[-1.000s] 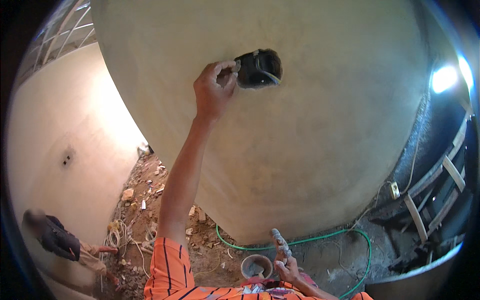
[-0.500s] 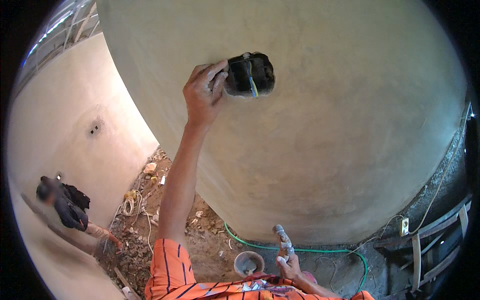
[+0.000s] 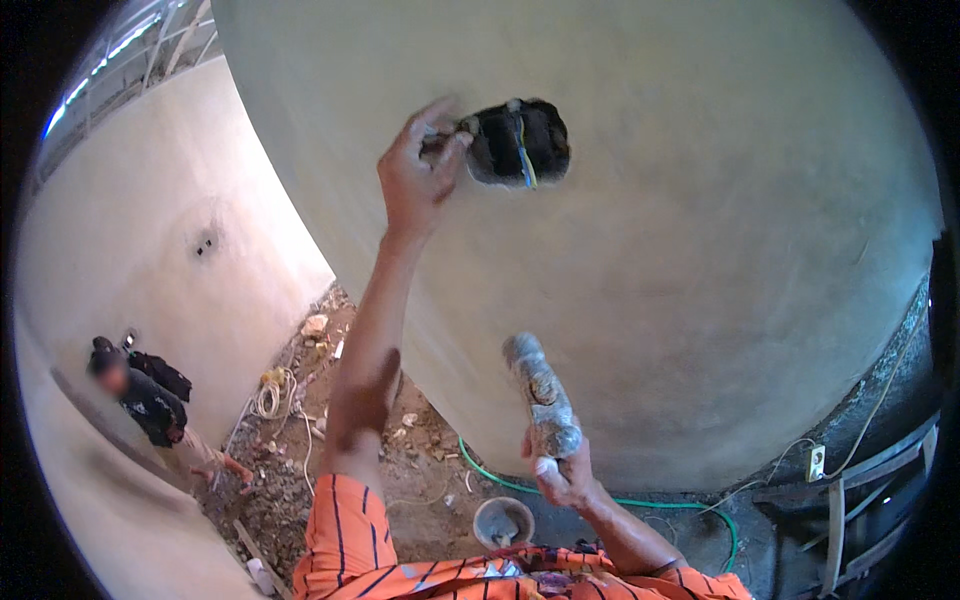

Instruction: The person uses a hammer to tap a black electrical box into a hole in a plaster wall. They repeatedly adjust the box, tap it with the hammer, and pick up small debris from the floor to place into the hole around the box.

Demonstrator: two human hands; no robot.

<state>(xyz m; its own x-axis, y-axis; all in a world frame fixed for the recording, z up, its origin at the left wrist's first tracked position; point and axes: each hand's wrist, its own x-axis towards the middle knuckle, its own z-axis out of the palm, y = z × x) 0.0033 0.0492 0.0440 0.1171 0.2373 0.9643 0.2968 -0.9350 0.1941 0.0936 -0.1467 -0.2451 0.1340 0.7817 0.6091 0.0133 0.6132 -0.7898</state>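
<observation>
pinching at the left edge of the wall box [image 3: 547,145], the left grip [image 3: 418,172] looks nearly closed, any contents unclear; the right grip [image 3: 566,477] wraps a caked tool [image 3: 541,390] below. hard pressing could crumble plaster [image 3: 690,270].

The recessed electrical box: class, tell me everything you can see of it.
The recessed electrical box is black inside, with a rough, rounded outline, its material too dark to tell. It sits sunk in the smooth beige-grey wall. Blue and yellow wires hang down to its lower rim; a pale grey lump marks its top edge. The left grip is at its left edge; contact is unclear.
</observation>
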